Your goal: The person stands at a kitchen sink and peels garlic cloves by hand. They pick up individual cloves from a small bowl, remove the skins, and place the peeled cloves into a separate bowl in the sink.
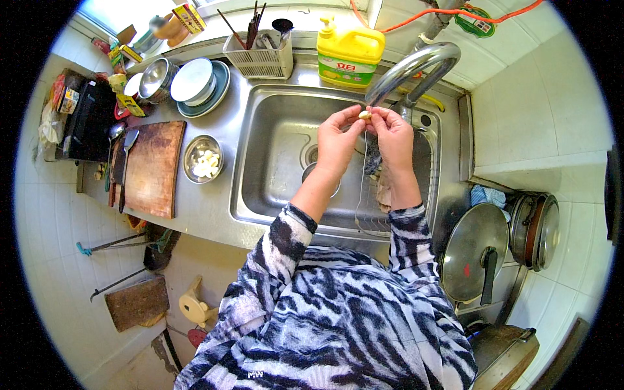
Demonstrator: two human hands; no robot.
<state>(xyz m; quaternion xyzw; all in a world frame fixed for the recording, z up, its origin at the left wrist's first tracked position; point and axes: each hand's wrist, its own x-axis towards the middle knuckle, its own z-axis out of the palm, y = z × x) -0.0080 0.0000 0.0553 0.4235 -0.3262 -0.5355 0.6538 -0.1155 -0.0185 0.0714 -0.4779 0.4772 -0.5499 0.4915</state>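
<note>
Over the stainless steel sink (273, 161), a pale garlic clove (364, 115) sits between the fingertips of my left hand (340, 134) and my right hand (394, 136). Thumbs and forefingers of both hands pinch it, just below the spout of the chrome faucet (414, 58). On the counter left of the sink, a small metal bowl (189, 168) holds several peeled garlic cloves (206, 165). My left forearm partly covers a round bowl (308, 171) near the drain. Beneath my right hand is a wire rack (373, 222) with a brownish cloth-like item (384, 192) on it.
A wooden cutting board (155, 168) with a spatula (129, 146) lies at the left. Behind it stand stacked bowls and plates (195, 80). A utensil basket (258, 63) and a yellow detergent jug (351, 53) line the back. Pan lids (470, 243) lean at the right.
</note>
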